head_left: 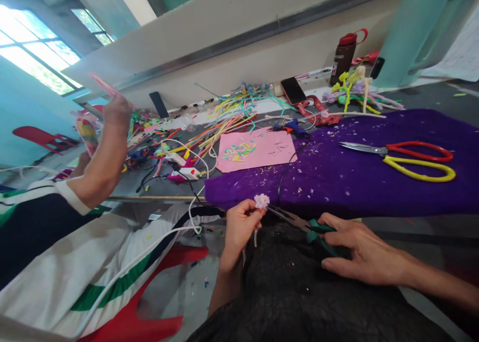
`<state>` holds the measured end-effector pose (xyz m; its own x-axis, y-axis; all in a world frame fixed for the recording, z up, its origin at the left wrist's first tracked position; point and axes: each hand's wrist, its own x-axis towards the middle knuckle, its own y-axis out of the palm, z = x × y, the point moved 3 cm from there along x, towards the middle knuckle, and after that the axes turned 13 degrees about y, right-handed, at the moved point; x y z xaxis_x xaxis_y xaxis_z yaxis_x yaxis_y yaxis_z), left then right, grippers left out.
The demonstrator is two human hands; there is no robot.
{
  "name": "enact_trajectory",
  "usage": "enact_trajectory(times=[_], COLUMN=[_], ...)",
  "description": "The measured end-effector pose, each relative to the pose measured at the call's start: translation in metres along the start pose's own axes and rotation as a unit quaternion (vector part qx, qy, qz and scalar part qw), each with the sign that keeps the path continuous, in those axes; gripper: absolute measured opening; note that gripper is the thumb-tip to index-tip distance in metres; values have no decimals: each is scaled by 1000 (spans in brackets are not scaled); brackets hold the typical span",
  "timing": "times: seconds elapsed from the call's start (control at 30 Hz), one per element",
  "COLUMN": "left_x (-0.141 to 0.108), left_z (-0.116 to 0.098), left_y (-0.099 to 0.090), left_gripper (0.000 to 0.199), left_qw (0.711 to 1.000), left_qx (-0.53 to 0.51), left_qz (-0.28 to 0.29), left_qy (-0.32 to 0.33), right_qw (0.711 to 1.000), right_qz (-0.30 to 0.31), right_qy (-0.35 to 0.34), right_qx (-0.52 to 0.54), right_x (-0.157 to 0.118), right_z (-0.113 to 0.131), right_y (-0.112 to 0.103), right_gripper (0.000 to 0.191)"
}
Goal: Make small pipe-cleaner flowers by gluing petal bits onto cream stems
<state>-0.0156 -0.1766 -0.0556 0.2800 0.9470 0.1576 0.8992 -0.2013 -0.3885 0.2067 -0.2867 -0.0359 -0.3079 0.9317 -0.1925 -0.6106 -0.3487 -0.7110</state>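
Between the thumb and fingers of my left hand [243, 227] is a small pale pink fluffy flower [261, 201], with a thin pale stem hanging below the hand. My right hand [357, 250] grips the green handles of long-nose pliers [295, 220]. The pliers' tips reach the right side of the flower; whether they pinch it is too small to tell. Both hands are above my dark-covered lap, just in front of the purple cloth [329, 182]. Scissors [415, 157] with one red and one yellow handle lie on that cloth.
A pink sheet [262, 160] bears small coloured pieces. Behind it lie a glue gun [294, 127], a phone [293, 91] and coloured stems [228, 125]. A bottle [343, 58] and a teal container [415, 38] stand at back right. Another person [105, 167] sits left, near white cables.
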Motion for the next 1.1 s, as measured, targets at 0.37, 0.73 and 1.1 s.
enact_trajectory(times=[0.37,0.73,1.1], left_x=[-1,-2,-5], left_z=[-10,-4,-4], left_y=[2,1,-1], left_gripper=[14,15,10], left_qw=[996,985,968], left_qx=[82,143,192], left_qz=[-17,-28,-65], left_qy=[40,91,150], right_qw=[1000,1000,999], right_qz=[-12,-14,-20], right_qy=[-10,-1,-5], right_qx=[12,21,38], right_x=[0,2,3], right_z=[-4,-7,-7], right_y=[2,5,6], right_gripper=[18,14,16])
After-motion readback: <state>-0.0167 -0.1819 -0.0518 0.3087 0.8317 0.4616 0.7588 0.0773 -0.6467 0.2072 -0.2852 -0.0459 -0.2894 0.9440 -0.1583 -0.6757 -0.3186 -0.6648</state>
